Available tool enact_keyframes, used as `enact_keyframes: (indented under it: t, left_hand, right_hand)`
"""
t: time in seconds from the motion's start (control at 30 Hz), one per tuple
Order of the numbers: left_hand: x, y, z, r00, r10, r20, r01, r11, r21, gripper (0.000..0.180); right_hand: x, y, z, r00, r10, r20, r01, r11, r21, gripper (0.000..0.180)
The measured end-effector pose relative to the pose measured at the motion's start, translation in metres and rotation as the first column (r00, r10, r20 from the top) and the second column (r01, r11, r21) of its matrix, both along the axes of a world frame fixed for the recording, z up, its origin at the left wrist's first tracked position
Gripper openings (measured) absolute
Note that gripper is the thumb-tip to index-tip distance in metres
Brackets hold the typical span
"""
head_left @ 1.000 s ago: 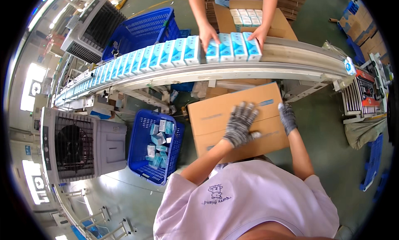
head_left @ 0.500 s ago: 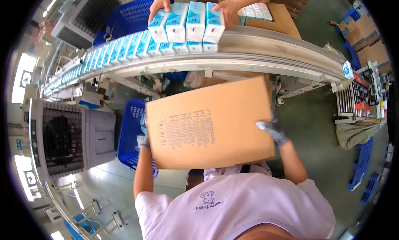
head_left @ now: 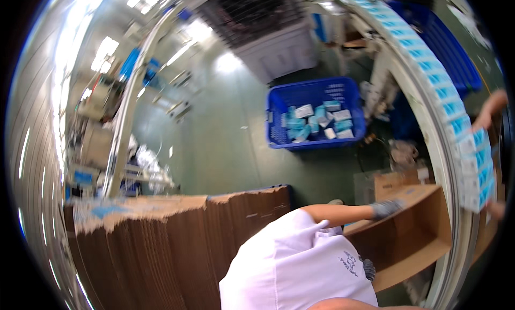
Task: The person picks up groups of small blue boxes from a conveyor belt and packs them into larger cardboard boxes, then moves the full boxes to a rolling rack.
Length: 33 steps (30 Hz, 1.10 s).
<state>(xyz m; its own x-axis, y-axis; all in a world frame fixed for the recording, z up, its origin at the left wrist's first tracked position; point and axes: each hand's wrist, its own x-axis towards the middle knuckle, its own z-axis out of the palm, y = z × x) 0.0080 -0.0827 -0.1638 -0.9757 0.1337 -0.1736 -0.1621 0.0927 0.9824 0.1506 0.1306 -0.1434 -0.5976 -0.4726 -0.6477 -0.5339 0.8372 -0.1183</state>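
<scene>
Gloved left hand [head_left: 387, 207] on open cardboard box [head_left: 413, 240], blue crate [head_left: 279, 114] behind

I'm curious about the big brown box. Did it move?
Yes. The cardboard box has turned beside the conveyor: its open inside now shows, not a closed face.

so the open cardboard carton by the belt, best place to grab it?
Take the cardboard carton by its upper rim, where the gloved left hand already rests. It lies on its side, opening facing the person, so come from the open side; the far side is against the conveyor.

Crate [head_left: 279, 114] left of conveyor [head_left: 429, 90], open carton [head_left: 413, 235] below, flat cartons [head_left: 161, 245] left
</scene>
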Motion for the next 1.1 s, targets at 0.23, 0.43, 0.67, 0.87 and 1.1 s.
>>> enact_keyframes:
  t: [0.23,0.43,0.67,0.87,1.1]
  left_hand:
    - [-0.05,0.064,0.043,0.964,0.064,0.258,0.089,0.837,-0.54,0.055]
    - [-0.058,0.102,0.015,0.988,0.088,0.131,0.025,0.734,-0.678,0.03]
    - [-0.085,0.044,0.003,0.909,-0.415,0.039,0.329,0.656,-0.679,0.015]
    - [-0.103,-0.06,0.011,0.886,-0.272,0.375,0.35,0.924,-0.156,0.048]
    - [-0.074,0.014,-0.059,0.994,0.106,0.016,-0.03,0.421,-0.906,0.074]
  right_hand:
    - [-0.05,0.056,-0.041,0.909,-0.407,-0.085,0.387,0.903,-0.187,0.036]
    - [-0.077,0.09,-0.04,0.757,-0.628,-0.18,0.447,0.699,-0.558,0.04]
    - [-0.062,0.14,-0.03,0.518,-0.847,-0.12,0.427,0.377,-0.822,0.044]
    - [-0.083,0.098,-0.001,0.302,-0.83,-0.469,0.462,0.558,-0.689,0.047]
    - [-0.074,0.116,0.032,0.153,-0.936,-0.317,0.734,0.322,-0.598,0.049]
